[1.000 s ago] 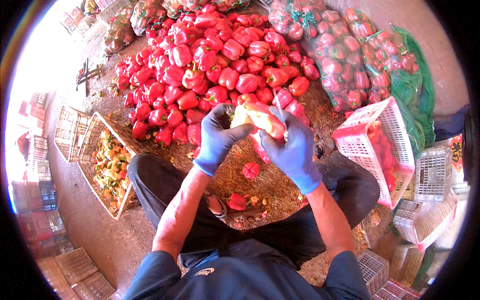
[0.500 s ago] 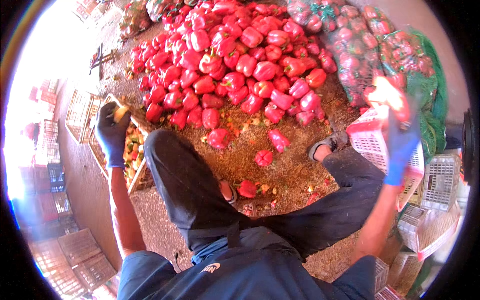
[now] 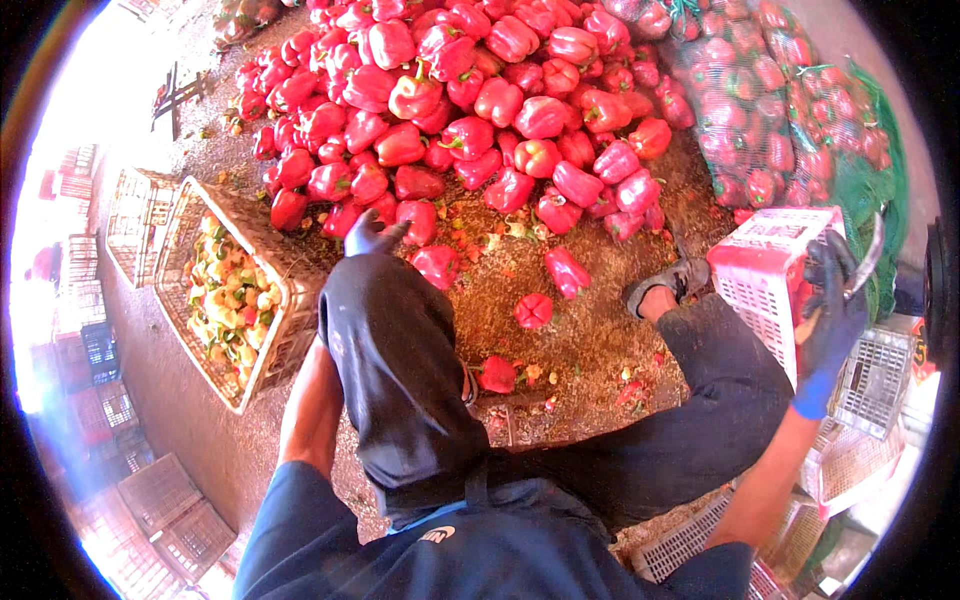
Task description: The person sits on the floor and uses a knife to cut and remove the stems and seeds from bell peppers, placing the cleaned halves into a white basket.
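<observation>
My left hand (image 3: 374,234), in a dark blue glove, has its fingers apart at the front edge of a heap of red peppers (image 3: 483,107), reaching near a red pepper (image 3: 416,222); my left knee hides part of it. Over at the right, my gloved right hand (image 3: 829,310) grips a knife with a curved silver blade (image 3: 870,257), above a white plastic crate (image 3: 751,293) with red peppers in it. A slanted crate (image 3: 286,335) at the left holds pale cores with green stems (image 3: 227,299). Loose red peppers (image 3: 567,271) lie before me.
Net sacks of peppers (image 3: 735,120) and green netting (image 3: 880,265) lie at the back right. Stacked crates (image 3: 100,352) line the far left, and grey crates (image 3: 866,383) stand at the right. My bent legs and scattered scraps (image 3: 532,372) occupy the floor in front.
My hands parted from the pepper they held: the left went to the left crate, then to the heap; the right carried the pepper to the right crate and now holds just the knife.
</observation>
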A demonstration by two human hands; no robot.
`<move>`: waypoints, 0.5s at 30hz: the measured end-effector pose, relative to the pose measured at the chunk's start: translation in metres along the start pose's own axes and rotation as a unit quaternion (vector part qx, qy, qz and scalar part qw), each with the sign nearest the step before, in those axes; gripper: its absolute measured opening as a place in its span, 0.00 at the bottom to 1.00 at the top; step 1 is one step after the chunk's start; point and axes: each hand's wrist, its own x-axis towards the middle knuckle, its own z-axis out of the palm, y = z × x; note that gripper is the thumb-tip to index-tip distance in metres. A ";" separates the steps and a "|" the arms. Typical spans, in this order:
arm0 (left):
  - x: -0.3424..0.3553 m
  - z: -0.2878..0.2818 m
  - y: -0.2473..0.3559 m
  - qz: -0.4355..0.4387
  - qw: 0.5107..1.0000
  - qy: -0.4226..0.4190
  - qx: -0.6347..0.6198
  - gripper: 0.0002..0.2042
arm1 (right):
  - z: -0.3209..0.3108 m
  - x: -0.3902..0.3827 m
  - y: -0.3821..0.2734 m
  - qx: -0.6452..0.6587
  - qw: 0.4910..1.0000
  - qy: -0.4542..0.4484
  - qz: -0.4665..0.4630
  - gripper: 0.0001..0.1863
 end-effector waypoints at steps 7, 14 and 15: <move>0.024 0.102 0.044 0.012 0.926 -0.014 0.376 0.52 | 0.070 -0.019 -0.011 -0.047 0.988 -0.094 0.110 0.19; 0.024 0.102 -0.031 -0.090 0.992 -0.087 -0.033 0.41 | 0.092 -0.025 -0.025 -0.063 0.988 -0.122 0.067 0.20; 0.019 0.099 -0.040 -0.152 0.968 -0.138 -0.147 0.39 | 0.095 -0.026 -0.028 -0.053 0.988 -0.127 0.076 0.18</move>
